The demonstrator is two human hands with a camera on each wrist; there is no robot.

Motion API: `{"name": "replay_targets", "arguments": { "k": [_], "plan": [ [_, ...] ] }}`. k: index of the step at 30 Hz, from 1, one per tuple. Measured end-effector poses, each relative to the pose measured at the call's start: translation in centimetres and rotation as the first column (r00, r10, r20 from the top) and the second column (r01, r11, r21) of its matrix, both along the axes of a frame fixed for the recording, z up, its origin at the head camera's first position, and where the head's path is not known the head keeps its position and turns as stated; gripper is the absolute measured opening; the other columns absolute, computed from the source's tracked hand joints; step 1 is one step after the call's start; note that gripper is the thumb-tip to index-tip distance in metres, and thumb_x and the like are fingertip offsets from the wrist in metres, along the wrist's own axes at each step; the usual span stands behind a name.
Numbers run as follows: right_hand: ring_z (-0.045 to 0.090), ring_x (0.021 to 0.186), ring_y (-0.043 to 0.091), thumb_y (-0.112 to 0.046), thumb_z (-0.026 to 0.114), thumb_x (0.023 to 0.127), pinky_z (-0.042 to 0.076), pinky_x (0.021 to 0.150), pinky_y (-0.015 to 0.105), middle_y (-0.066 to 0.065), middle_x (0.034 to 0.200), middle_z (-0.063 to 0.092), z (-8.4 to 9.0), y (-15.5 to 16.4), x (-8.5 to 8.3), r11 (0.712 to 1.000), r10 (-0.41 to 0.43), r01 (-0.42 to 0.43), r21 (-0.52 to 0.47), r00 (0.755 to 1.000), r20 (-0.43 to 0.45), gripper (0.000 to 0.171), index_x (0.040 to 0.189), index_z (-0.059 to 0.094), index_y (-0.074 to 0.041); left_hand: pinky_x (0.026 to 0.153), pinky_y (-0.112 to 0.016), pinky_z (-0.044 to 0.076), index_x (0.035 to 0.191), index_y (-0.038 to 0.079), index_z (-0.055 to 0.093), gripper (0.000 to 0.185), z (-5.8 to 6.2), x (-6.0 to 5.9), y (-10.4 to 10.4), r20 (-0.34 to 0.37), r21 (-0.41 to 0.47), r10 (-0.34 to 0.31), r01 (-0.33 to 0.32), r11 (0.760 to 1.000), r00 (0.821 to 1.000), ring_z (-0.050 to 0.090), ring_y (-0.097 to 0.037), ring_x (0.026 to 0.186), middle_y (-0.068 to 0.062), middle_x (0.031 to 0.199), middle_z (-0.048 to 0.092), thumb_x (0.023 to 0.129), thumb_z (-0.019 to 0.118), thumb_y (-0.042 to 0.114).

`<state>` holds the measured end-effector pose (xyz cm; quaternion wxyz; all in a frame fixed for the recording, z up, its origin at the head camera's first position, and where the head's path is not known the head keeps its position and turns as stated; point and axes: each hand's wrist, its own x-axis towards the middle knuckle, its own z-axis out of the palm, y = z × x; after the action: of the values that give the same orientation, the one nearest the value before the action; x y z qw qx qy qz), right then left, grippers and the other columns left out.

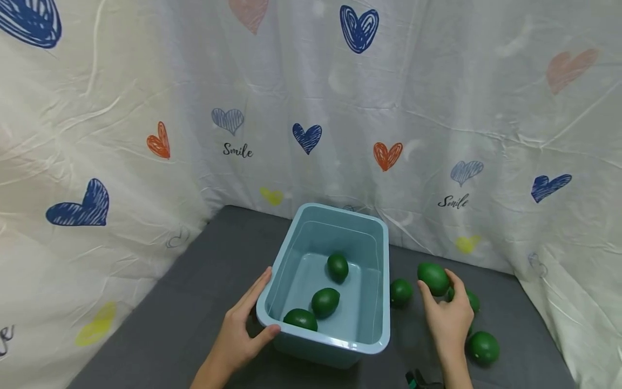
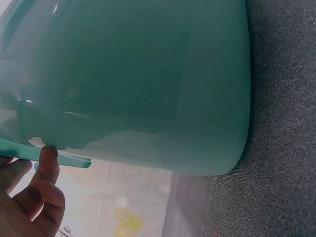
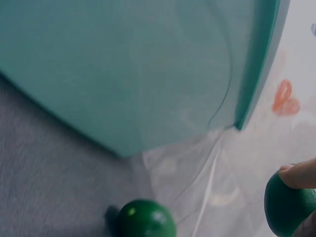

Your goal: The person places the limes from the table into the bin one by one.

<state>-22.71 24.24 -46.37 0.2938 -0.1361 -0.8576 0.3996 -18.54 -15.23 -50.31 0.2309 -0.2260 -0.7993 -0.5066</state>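
Observation:
A light blue plastic tub [image 1: 330, 343] stands on the dark table, with three green limes inside, one of them a lime [image 1: 325, 302] near the middle. My left hand [image 1: 238, 329] holds the tub at its near left corner, fingers along the outer side and thumb over the front rim. From the left wrist, fingertips [image 2: 48, 158] show against the tub's outside just below the rim. Right of the tub, my right hand [image 1: 449, 321] pinches a lime [image 1: 432, 278] between thumb and fingers, raised above the table. The right wrist view catches part of that held lime [image 3: 286, 205].
On the table, a lime [image 1: 400, 293] lies close to the tub's right side. Beyond and beside the right hand are more, including a lime [image 1: 483, 347] at the right; some are partly hidden by the hand. A white curtain [image 1: 340, 162] printed with hearts hangs behind the table [image 1: 194, 302].

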Motion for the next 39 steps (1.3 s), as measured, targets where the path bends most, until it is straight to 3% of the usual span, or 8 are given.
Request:
{"name": "replay_targets", "arguments": {
  "k": [14, 31, 39],
  "plan": [
    [0.033, 0.032, 0.007, -0.027, 0.086, 0.092, 0.032, 0.035, 0.026, 0.020, 0.138, 0.064, 3.2, -3.8, 2.5, 0.996, 0.085, -0.085, 0.000, 0.996, -0.040, 0.064, 0.147, 0.059, -0.009, 0.117, -0.013, 0.033, 0.165, 0.012, 0.039, 0.094, 0.0, -0.1, -0.1, -0.013, 0.012, -0.007, 0.007, 1.000, 1.000, 0.037, -0.010, 0.155, -0.009, 0.169, 0.040, 0.084, 0.086, 0.014],
    [0.033, 0.032, 0.001, -0.024, 0.088, 0.090, 0.031, 0.036, 0.021, 0.020, 0.134, 0.067, 3.2, -7.0, 2.6, 0.975, 0.210, -0.216, -0.056, 0.973, -0.094, 0.062, 0.144, 0.061, -0.007, 0.115, -0.013, 0.034, 0.165, 0.014, 0.039, 0.094, 0.2, 0.1, 0.0, 0.011, 0.008, 0.001, -0.001, 1.000, 1.000, 0.037, -0.009, 0.155, -0.008, 0.169, 0.040, 0.084, 0.086, 0.014],
    [0.035, 0.033, 0.004, -0.026, 0.087, 0.091, 0.035, 0.039, 0.023, 0.018, 0.135, 0.068, 3.4, -7.7, 2.6, 0.952, 0.269, -0.276, -0.136, 0.961, -0.065, 0.062, 0.144, 0.062, -0.008, 0.116, -0.013, 0.033, 0.165, 0.014, 0.039, 0.093, 0.2, 0.1, 0.0, 0.015, 0.000, 0.006, -0.006, 1.000, 1.000, 0.037, -0.008, 0.154, -0.008, 0.169, 0.040, 0.085, 0.085, 0.015]
  ]
}}
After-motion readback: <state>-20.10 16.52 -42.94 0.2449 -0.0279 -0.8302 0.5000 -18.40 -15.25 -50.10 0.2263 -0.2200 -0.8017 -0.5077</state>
